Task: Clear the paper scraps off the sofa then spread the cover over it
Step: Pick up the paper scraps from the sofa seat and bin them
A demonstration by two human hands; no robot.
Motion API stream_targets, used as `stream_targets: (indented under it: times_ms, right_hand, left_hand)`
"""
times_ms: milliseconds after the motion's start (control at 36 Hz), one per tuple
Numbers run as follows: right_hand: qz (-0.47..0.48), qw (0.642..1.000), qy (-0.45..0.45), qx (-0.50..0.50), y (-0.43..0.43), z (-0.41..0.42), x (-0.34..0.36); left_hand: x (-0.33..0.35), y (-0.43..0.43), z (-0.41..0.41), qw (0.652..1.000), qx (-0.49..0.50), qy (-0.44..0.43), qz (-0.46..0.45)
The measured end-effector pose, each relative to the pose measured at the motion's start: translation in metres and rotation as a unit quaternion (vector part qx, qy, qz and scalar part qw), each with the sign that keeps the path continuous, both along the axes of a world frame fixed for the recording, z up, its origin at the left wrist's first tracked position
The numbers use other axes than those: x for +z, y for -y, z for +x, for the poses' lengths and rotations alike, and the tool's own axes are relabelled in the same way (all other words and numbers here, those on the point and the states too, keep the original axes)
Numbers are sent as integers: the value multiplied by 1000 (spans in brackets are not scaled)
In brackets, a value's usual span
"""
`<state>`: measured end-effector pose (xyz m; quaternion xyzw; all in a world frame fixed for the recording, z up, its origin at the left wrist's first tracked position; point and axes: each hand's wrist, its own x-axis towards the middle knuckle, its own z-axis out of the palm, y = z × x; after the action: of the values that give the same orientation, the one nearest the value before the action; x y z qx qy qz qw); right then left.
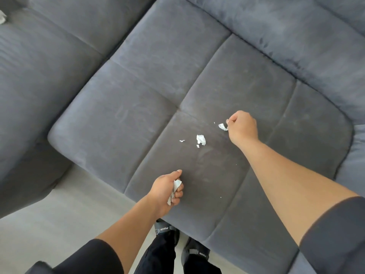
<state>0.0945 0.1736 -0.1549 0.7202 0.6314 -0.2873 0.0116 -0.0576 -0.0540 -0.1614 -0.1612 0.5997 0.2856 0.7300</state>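
Note:
A dark grey sofa seat cushion [138,107] fills the view. White paper scraps lie on it: a larger torn scrap [201,139], a tiny scrap [182,141] to its left and small flecks nearby. My right hand [242,126] is closed at the cushion's middle, pinching a white scrap [222,126] at its fingertips. Over the front edge of the cushion my left hand [167,189] is closed around a bunch of collected white scraps [176,184]. No cover is in view.
The sofa's backrest [296,36] runs along the upper right and another sofa section [39,66] lies at the left. A white object [2,17] sits at the far upper left. Pale floor [69,214] and my shoes [166,230] are below the cushion's front edge.

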Motion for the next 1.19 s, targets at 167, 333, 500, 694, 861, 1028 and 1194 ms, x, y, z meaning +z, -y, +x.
stream_targets:
  times_ms: [167, 333, 500, 694, 861, 1028, 1194]
  right_hand:
    - [71, 993, -88, -19, 36, 9, 9]
    - [56, 994, -34, 91, 41, 6, -2]
    - [67, 995, -64, -24, 50, 1, -2]
    - [28, 956, -153, -247, 126, -5, 11]
    - [1, 989, -124, 83, 208, -21, 33]
    - [-14, 961, -89, 262, 203, -29, 36]
    - [42, 983, -159, 84, 152, -42, 30]
  left_hand:
    - [1, -4, -1, 1000, -15, -10, -4]
    - [1, -6, -1, 1000, -9, -13, -2]
    - [2, -2, 0, 1000, 5, -3, 5]
    - [14, -4, 4, 999, 24, 28, 25]
    - [18, -4, 12, 995, 50, 74, 52]
    - [16, -1, 19, 999, 9, -44, 4]
    - [18, -6, 20, 998, -4, -57, -25]
